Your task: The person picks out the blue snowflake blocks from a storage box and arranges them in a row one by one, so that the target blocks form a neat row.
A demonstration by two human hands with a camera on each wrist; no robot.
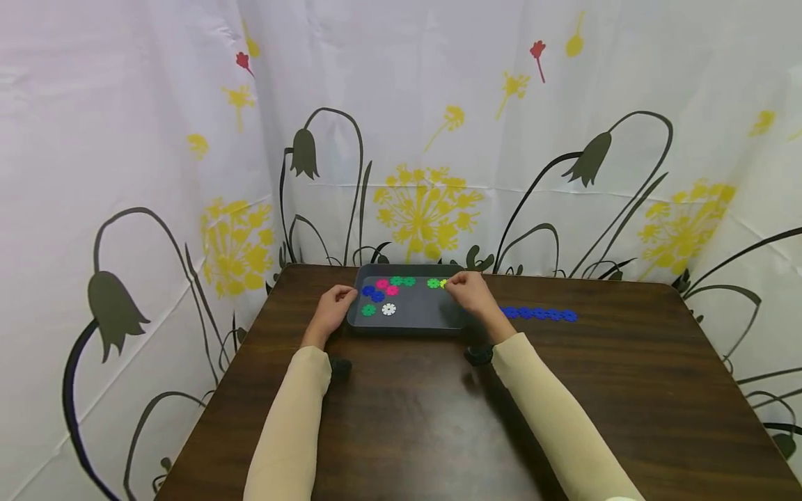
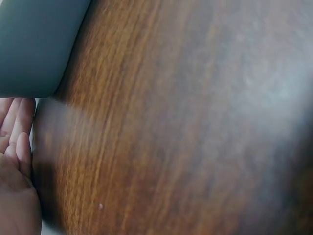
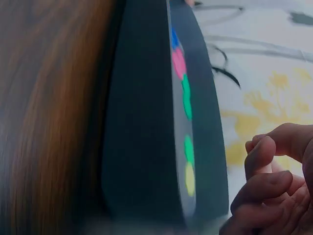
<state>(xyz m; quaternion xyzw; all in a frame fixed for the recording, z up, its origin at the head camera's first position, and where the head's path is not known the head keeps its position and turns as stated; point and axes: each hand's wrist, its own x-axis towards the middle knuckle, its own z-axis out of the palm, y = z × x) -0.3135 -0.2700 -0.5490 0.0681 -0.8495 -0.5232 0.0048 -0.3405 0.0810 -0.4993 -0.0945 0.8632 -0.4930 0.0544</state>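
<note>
My left hand point(image 1: 332, 311) is at the left end of a dark grey tray point(image 1: 416, 323), fingertips right at its rim. In the left wrist view its fingers point(image 2: 22, 120) look relaxed, partly hidden behind the tray wall. Over the tray's right end is my right hand point(image 1: 471, 292), fingers curled and fingertips together, with nothing showing between them. Right by those fingertips in the head view lies a yellow notched disc point(image 3: 190, 178), beside a green disc point(image 1: 434, 283). Pink discs point(image 1: 391, 290), blue discs point(image 1: 377, 296), more green discs point(image 1: 409, 281) and a white disc point(image 1: 388, 309) lie further left.
On the brown wooden table point(image 1: 401, 417), a row of several blue discs point(image 1: 540, 314) extends to the right of the tray, its near end partly behind my right hand. A white curtain point(image 1: 401, 90) with printed flowers hangs behind the table's far edge.
</note>
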